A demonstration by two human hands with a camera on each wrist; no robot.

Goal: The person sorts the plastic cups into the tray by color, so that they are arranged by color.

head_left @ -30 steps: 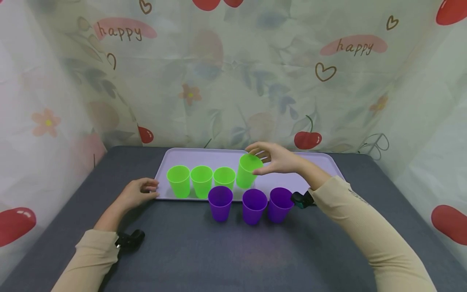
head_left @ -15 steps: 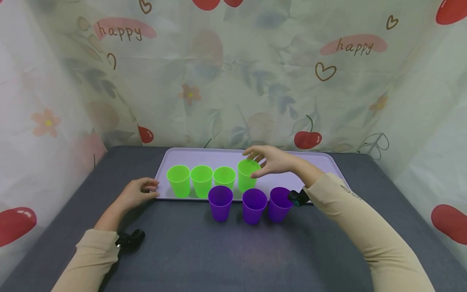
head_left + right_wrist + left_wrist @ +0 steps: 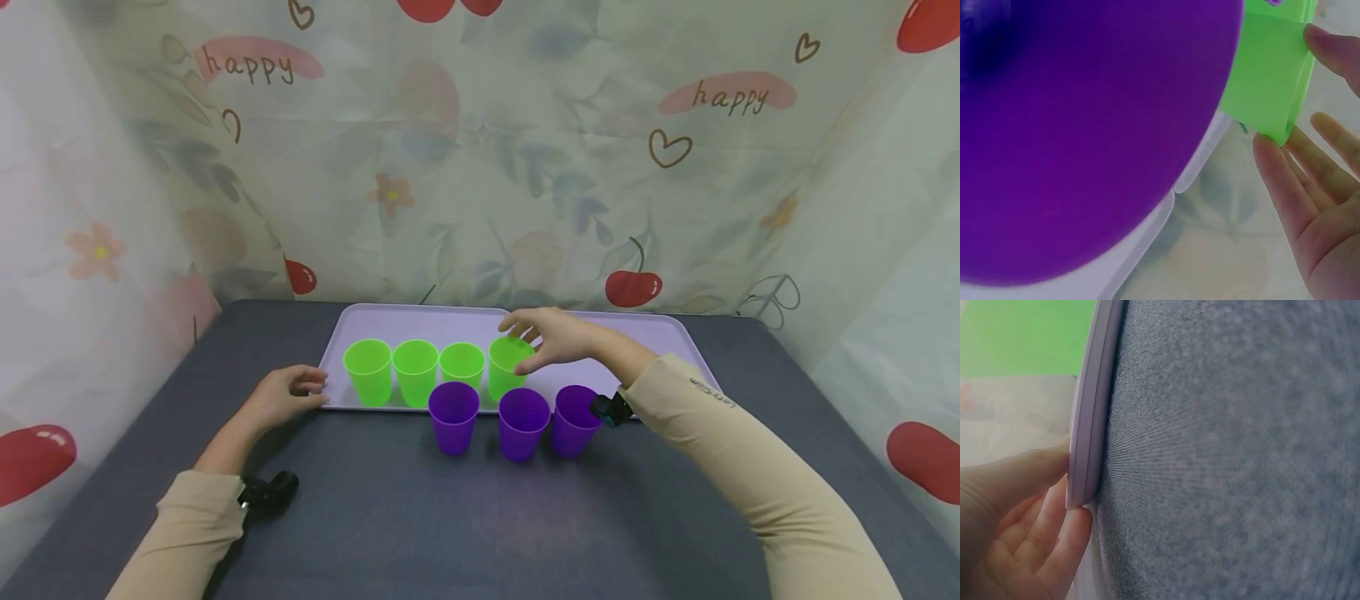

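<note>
While the right hand point(image 3: 558, 335) pinches its rim between thumb and fingers, a smooth, bright green, wide-mouthed, tapering plastic cup point(image 3: 502, 383) is upright just right of three matching green cups point(image 3: 416, 377), its base partly hidden by a deep purple cup point(image 3: 523, 429). The left hand point(image 3: 279, 395), fingers loosely curved, touches the left edge of a pale lavender tray point(image 3: 405, 321).

Smooth plastic cups point(image 3: 505, 377) and tray point(image 3: 427, 323) (both rather matt), rough, woven-looking grey cloth point(image 3: 480, 517).
</note>
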